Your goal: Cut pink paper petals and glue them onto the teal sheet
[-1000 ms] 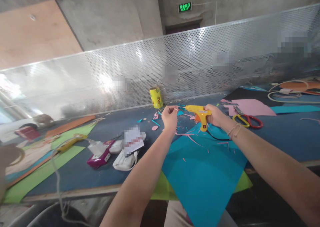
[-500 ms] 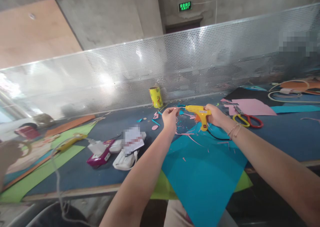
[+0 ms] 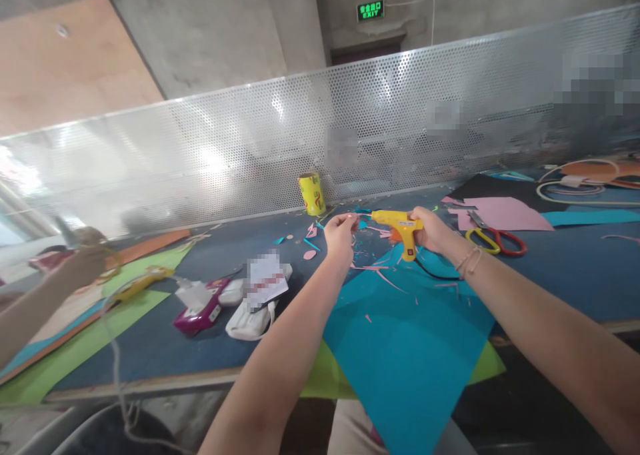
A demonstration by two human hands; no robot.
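Note:
My right hand [image 3: 426, 229] is wrapped round the handle of a yellow glue gun [image 3: 397, 221], its nozzle pointing left. At the nozzle's tip, my left hand [image 3: 341, 233] is pinched closed on something too small to make out. A black cord runs from the gun's grip down over a large blue sheet [image 3: 407, 335], which hangs past the table's front edge. Thin pink and blue scraps [image 3: 387, 278] lie scattered on the sheet and around both hands. Under the blue sheet a green sheet [image 3: 325, 375] sticks out.
Scissors [image 3: 484, 236] with red and yellow handles lie right, partly on a pink sheet [image 3: 510, 213]. A yellow cardboard tube [image 3: 312, 195] stands by the perforated metal screen [image 3: 240, 135]. Left are a purple power strip [image 3: 200, 315], a white charger [image 3: 250, 321] and another person's hand [image 3: 90, 255].
At the left, the other person's hand has reached farther forward over the table. My own hands and the glue gun stay almost exactly where they were.

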